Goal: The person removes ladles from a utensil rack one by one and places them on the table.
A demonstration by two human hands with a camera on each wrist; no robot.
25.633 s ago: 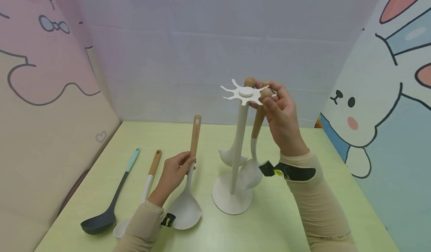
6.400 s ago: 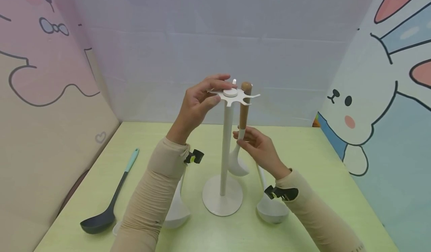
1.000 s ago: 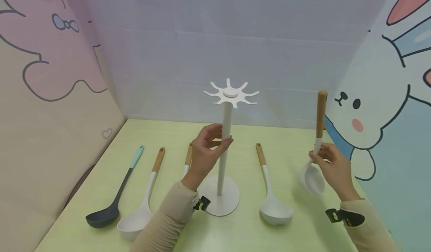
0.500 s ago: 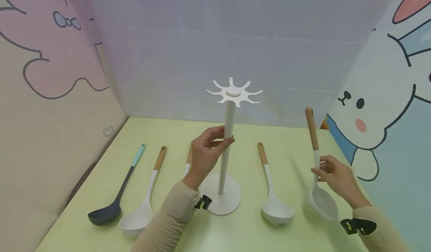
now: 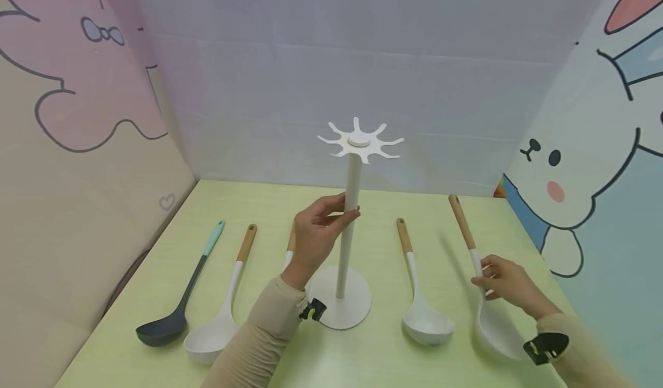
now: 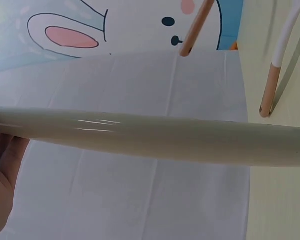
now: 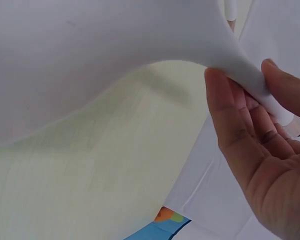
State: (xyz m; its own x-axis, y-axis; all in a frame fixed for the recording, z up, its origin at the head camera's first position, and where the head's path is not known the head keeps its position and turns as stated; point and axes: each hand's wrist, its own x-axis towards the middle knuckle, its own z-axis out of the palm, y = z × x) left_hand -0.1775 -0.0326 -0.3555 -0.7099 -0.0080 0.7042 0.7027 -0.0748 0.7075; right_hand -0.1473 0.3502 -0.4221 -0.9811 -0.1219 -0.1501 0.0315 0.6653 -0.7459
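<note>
My left hand (image 5: 316, 238) grips the pole of a white utensil stand (image 5: 354, 175), thumb and fingers round it; the pole (image 6: 165, 139) crosses the left wrist view. The stand is upright on its round base, with no utensil on its top hooks. On the right, my right hand (image 5: 510, 284) pinches the white neck of a ladle (image 5: 494, 330) with a wooden handle. That ladle tilts, handle up and away from me, bowl low over the table; whether it touches cannot be told. Its white underside (image 7: 105, 65) fills much of the right wrist view.
On the light table (image 5: 383, 359) lie a dark ladle (image 5: 164, 327) with a mint handle and a white ladle (image 5: 209, 337) at left. My left arm mostly hides another wooden-handled utensil (image 5: 288, 258). Another white ladle (image 5: 427, 323) lies right of the stand.
Since 6.4 s ago the ladle has left the stand and gone right; in the last second it has lowered and tilted. My left hand has moved from the stand's top to its pole.
</note>
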